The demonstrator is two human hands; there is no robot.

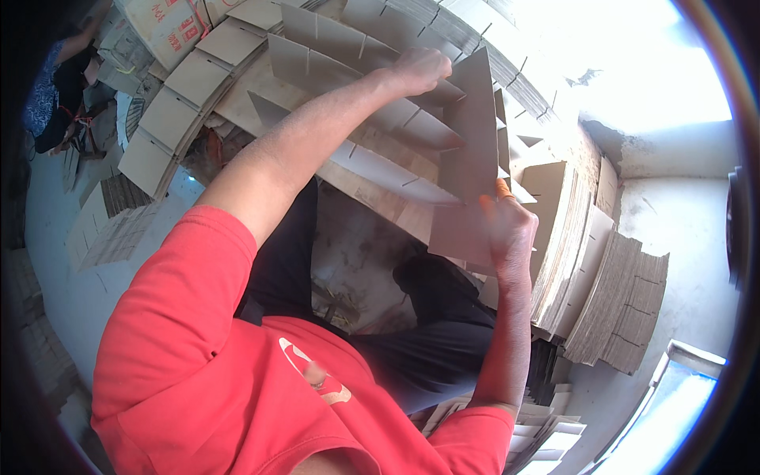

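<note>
Several long grey-brown cardboard divider strips (388, 108) stand on edge, roughly parallel, on a wooden table (360, 184). At their right ends a cross strip (473, 131) stands upright and meets them at slots. My left hand (423, 71) is closed at the upper edge of one far long strip; its fingertips are partly hidden. Near the close end of the cross strip, my right hand (511, 227) grips the cardboard, with orange coverings on some fingers. Short pieces of other strips poke out on the right side of the cross strip.
Stacks of slotted cardboard sheets lie to the left (184, 99), along the back (467, 36) and to the right (566, 245). A printed carton (162, 32) stands at the upper left. Another person (67, 95) is at the far left. More cardboard pieces (546, 435) lie low on the right.
</note>
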